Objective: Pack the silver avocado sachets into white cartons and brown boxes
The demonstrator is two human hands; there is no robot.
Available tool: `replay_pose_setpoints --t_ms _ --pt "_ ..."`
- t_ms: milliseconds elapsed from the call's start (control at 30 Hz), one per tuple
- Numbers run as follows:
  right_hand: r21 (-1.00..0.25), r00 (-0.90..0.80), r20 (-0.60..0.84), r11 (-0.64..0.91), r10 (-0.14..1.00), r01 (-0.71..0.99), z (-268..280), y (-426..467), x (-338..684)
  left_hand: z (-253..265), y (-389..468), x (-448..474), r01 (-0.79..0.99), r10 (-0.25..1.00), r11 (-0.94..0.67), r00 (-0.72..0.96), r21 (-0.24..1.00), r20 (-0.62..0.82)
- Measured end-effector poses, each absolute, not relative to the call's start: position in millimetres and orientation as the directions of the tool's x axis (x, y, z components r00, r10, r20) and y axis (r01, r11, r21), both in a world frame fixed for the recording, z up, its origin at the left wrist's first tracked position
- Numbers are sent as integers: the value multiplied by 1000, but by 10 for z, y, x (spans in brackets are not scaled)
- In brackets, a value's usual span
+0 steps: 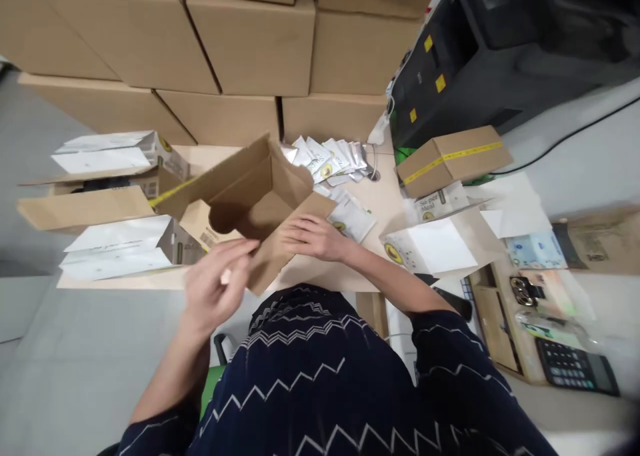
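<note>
An open cardboard box (240,206) is tilted at the table's front edge, its inside bare and its rim cut in curves. My right hand (317,238) holds the box's near flap, fingers laid over the cardboard. At the flap's left end my left hand (220,279) is curled closed, index fingertip against the edge. A small white bit shows between its fingers, too small to name. Just behind the right hand lie silvery white sachets (350,213) with an avocado print, and more sachets (330,159) are fanned out farther back.
Large cardboard boxes (250,46) are stacked along the back. White printed cartons (120,246) and an opened brown box (95,206) stand left. To the right are a yellow-taped box (455,159), an open white carton (443,246), a black machine (450,69) and a calculator (575,366).
</note>
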State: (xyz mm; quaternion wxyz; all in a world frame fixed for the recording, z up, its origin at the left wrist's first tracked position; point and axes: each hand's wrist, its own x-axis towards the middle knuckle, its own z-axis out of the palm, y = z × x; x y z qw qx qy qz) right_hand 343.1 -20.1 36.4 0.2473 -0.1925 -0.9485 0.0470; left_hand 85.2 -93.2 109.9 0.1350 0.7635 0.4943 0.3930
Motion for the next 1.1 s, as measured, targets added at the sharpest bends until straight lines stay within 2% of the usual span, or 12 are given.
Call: replay_pose_setpoints --t_ms 100,233,300,400,467,567,633,767,867,933,1033,1100 --pt "-191 -864 388 945 322 266 -73 -208 3266 999 -813 850 719 851 -524 461 455 252" --pt "-227 -848 333 907 414 354 -294 -191 3307 811 -612 628 883 914 -335 389 330 -113" --pt "-229 -810 322 870 490 436 -321 -154 3367 756 -588 473 914 899 -242 337 325 -279" --pt "-246 -745 299 802 596 544 -351 -127 3388 767 -638 324 921 851 -148 305 360 -428" --pt "-273 -700 287 756 654 594 -389 -149 3337 830 -708 325 944 839 -134 270 303 -471" --pt "-325 -639 269 692 721 644 -460 -195 3223 906 -854 424 980 842 -200 185 25 -507" --pt "-360 -597 254 647 761 671 -498 -199 3169 856 -949 474 957 817 -280 197 -73 -543" --pt "-439 -512 218 552 831 709 -530 -176 3131 440 -1001 401 915 787 -403 349 5 -508" --pt "-559 -469 229 509 853 654 -556 -202 3131 79 -936 276 909 775 -393 408 139 -482" --pt "-663 -360 273 446 892 602 -597 -216 3175 -58 -897 230 911 760 -364 412 195 -504" --pt "-758 17 211 153 977 634 -704 -149 3368 -93 -887 260 931 757 -316 362 181 -544" --pt "-682 250 58 -144 967 717 -804 -41 3560 -61 -901 342 936 754 -315 348 159 -557"
